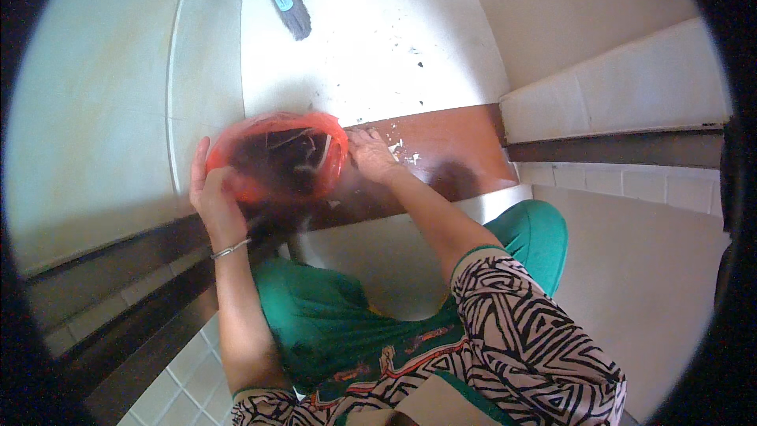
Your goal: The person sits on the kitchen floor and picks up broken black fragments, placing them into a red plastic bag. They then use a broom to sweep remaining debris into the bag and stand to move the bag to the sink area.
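A red plastic bag [278,157] stands with its mouth wide, dark and stringy waste visible inside. At its left rim, my left hand [216,189] grips the plastic, the thumb side partly behind the film. My right hand [372,154] is at the bag's right side, palm down by the reddish-brown threshold strip [467,136]; its fingertips are partly hidden at the rim, so whether they hold anything is unclear. Pale crumbs and flakes [408,154] lie on the strip just right of that hand.
Beyond the strip, dark bits [420,64] are scattered on the white floor [366,59]. A broom [287,3] with dark bristles and a light blue head lies farther off. A pale wall or door panel [118,100] rises at left, a white wall base [615,94] at right.
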The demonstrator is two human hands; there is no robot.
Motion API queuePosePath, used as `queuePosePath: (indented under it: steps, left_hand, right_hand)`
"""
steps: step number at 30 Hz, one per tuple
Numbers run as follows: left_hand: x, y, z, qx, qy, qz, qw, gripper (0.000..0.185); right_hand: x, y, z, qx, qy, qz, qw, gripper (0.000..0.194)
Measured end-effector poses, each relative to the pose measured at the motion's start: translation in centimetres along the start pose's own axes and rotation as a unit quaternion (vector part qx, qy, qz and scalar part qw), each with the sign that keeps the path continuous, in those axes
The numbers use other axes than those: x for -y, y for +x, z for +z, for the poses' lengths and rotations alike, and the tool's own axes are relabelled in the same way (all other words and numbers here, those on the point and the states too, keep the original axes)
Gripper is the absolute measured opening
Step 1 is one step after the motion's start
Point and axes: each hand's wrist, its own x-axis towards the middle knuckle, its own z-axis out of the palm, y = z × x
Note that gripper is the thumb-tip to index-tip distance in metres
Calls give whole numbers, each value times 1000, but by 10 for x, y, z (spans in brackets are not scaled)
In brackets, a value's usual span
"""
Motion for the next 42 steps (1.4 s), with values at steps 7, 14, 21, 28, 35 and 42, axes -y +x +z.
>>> queuePosePath:
  steps: [7,14,21,28,35,42]
  left_hand:
    - [3,3,-8,20,18,-15,1000,59]
    - [1,0,-2,-5,-25,-35,999,57]
    - [-1,1,-1,3,-2,-48,999,57]
    - [2,-1,-2,4,-28,-20,999,56]
    - [4,3,-9,11,-4,-22,1000,54]
    - [4,1,-6,7,-23,-9,1000,54]
  right_hand:
    - [-13,-18,-5,-37,-30,29,998,25]
    - [1,-56,-3,83,34,-71,993,15]
    - [81,-66,55,110,75,-280,951,25]
    - [-3,-77,-12,123,-38,-83,988,29]
    - [-45,-65,-51,-14,121,332,935,31]
    - [-30,-70,-57,194,48,223,954,76]
